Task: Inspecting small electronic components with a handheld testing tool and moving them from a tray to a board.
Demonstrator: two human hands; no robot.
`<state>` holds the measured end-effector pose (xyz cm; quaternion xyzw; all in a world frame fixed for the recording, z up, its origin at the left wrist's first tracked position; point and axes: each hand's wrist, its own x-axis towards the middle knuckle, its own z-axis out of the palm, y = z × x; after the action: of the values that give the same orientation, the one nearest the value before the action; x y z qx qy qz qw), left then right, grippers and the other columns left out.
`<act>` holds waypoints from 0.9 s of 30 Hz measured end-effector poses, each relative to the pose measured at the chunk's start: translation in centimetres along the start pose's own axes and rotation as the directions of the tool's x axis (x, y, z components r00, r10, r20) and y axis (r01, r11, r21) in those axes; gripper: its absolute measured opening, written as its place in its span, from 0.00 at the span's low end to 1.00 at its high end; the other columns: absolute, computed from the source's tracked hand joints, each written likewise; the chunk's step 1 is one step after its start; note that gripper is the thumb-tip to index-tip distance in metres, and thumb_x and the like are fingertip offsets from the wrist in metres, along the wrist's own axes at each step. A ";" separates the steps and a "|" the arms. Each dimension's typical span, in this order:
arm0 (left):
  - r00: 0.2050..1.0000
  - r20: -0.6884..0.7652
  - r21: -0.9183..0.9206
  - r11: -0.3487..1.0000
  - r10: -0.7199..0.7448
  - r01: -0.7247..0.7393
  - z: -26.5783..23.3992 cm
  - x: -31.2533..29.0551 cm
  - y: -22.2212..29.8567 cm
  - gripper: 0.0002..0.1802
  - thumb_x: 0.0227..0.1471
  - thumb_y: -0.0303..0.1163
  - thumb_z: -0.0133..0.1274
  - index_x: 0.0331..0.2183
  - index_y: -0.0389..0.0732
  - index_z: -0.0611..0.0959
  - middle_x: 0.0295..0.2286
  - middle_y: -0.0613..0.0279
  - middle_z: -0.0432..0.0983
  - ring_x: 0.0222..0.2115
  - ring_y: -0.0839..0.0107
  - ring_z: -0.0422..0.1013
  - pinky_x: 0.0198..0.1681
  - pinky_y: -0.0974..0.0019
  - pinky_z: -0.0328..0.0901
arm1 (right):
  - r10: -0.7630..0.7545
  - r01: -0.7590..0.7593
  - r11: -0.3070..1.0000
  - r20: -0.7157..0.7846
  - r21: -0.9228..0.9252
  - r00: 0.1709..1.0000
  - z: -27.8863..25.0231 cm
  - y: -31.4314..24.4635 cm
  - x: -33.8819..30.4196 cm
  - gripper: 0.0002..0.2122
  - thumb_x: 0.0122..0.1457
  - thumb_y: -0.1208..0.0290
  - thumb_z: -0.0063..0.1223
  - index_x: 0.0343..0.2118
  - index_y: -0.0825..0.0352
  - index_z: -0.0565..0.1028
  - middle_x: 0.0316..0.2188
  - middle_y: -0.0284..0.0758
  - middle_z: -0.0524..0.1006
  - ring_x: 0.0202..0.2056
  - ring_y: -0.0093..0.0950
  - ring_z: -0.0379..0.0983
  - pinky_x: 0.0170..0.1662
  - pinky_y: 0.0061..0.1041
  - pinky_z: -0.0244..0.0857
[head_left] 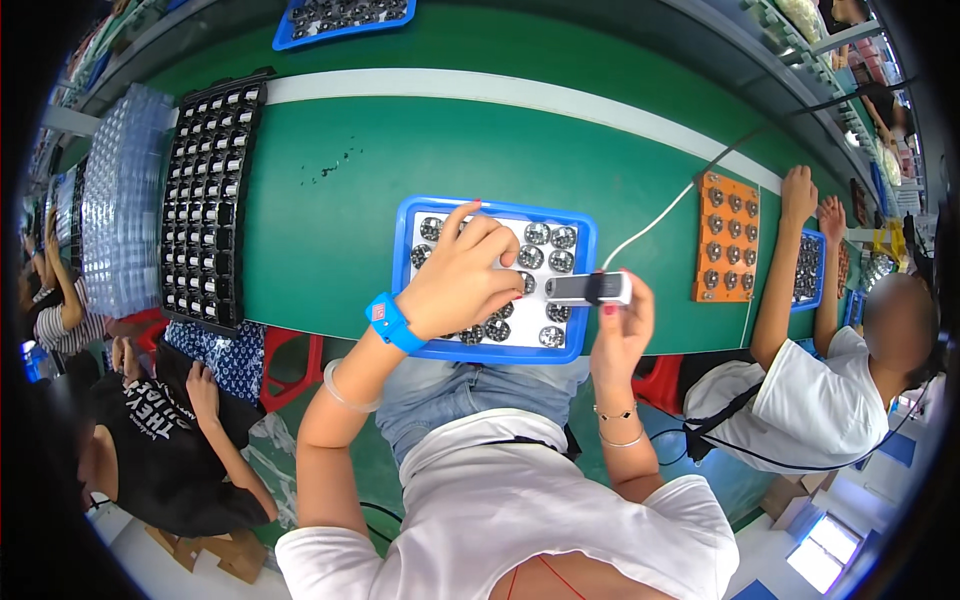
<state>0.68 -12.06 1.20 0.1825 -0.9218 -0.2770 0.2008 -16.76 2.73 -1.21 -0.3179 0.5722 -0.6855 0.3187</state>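
A blue tray (588, 250) with a white liner lies before me, holding several round, dark and silver metal parts (537, 233) in rows. My left hand (460, 268) is over its left half, fingers bent and apart. Its thumb tip is beside a round part (526, 283) near the middle; I see nothing gripped in it. At the tray's right edge my right hand (625, 325) closes round a silver-grey, bar-shaped handheld device (570, 289) with a black band and a white end. The bar lies level over the parts, its left end close to the middle part. A white cable (650, 222) rises from it.
A tall black rack (210, 200) of white cylindrical parts stands at left, with stacked clear plastic trays (122, 200) beyond. Dark crumbs (330, 168) dot the green table. An orange board (727, 240) with round parts lies right, near a co-worker's hands (800, 195). Another blue tray (343, 22) sits at the back.
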 end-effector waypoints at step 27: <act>0.995 0.020 0.071 0.992 0.099 -0.100 1.7 -0.7 1.1 0.06 0.38 0.36 0.63 0.23 0.49 0.83 0.29 0.68 0.63 0.40 0.68 0.64 0.58 0.44 0.51 | -0.237 0.349 0.906 0.397 -0.239 0.887 -2.6 -0.4 -1.4 0.19 0.45 0.78 0.61 0.42 0.70 0.71 0.37 0.43 0.79 0.36 0.30 0.72 0.45 0.29 0.63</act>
<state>0.25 -10.12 0.40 0.1412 -0.9406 -0.2350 0.2003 -18.03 5.46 -1.25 -0.5665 0.5473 -0.5602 0.2564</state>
